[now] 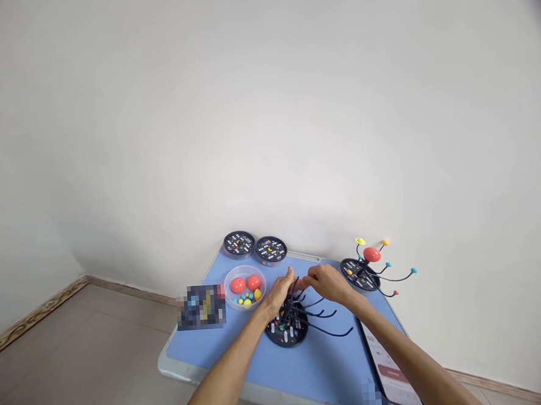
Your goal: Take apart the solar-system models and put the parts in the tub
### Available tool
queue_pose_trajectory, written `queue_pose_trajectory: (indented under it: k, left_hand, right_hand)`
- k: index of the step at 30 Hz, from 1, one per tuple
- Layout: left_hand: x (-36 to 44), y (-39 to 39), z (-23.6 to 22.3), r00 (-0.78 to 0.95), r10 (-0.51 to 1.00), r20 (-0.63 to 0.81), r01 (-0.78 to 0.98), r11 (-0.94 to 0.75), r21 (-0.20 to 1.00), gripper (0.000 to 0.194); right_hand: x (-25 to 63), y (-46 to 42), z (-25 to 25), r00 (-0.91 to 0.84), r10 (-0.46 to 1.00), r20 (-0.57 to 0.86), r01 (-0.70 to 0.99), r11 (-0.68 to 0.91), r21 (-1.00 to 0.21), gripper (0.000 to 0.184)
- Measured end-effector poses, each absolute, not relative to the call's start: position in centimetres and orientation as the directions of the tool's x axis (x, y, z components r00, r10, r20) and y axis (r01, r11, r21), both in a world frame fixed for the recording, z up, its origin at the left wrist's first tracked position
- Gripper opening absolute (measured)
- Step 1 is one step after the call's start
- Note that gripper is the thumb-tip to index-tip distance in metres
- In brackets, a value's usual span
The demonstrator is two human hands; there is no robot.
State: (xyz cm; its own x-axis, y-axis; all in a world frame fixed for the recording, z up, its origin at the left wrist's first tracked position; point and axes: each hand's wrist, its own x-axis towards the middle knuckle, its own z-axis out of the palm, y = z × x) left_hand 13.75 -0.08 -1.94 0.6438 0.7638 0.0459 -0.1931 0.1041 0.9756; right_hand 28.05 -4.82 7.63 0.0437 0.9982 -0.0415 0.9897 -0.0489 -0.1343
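In the head view, a solar system model with a round black printed base stands on the table, its curved black arms fanning to the right without balls on their tips. My left hand is closed around the upper part of its arms and stem, thumb up. Close beside it, my right hand pinches with bent fingers near the left fingertips; what lies between them is hidden. A clear round tub left of the model holds two red balls and several small coloured balls.
An assembled model with coloured balls stands back right. Two round black-topped containers sit at the back left. A blurred dark card lies left; a tablet or phone lies under my right forearm. The blue table meets a wall behind.
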Motion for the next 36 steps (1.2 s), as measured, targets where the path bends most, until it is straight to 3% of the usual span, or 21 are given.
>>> queue_pose_trajectory:
  k: [13, 20, 26, 36]
  left_hand:
    - [13.5, -0.1, -1.6, 0.668, 0.73, 0.143, -0.183, -0.025, 0.983, 0.088]
    - [13.4, 0.0, -2.1, 0.667, 0.738, 0.102, -0.205, 0.05, 0.977, 0.086]
    - [13.4, -0.3, -1.6, 0.667, 0.733, 0.13, -0.186, -0.004, 0.982, 0.089]
    - [13.4, -0.2, -2.0, 0.667, 0.731, 0.142, -0.222, 0.012, 0.975, 0.087]
  right_hand:
    - [27.9, -4.7, 8.0, -0.05, 0.997, -0.063, 0.987, 0.039, -0.158, 0.026]
    - [28.1, -4.5, 8.1, -0.037, 0.998, -0.048, 0.99, 0.031, -0.136, 0.037]
    - [27.9, -4.5, 7.9, 0.006, 0.997, -0.077, 0.995, -0.013, -0.098, 0.028]
    - [27.8, -4.4, 7.6, -0.077, 0.995, -0.07, 0.994, 0.072, -0.078, 0.025]
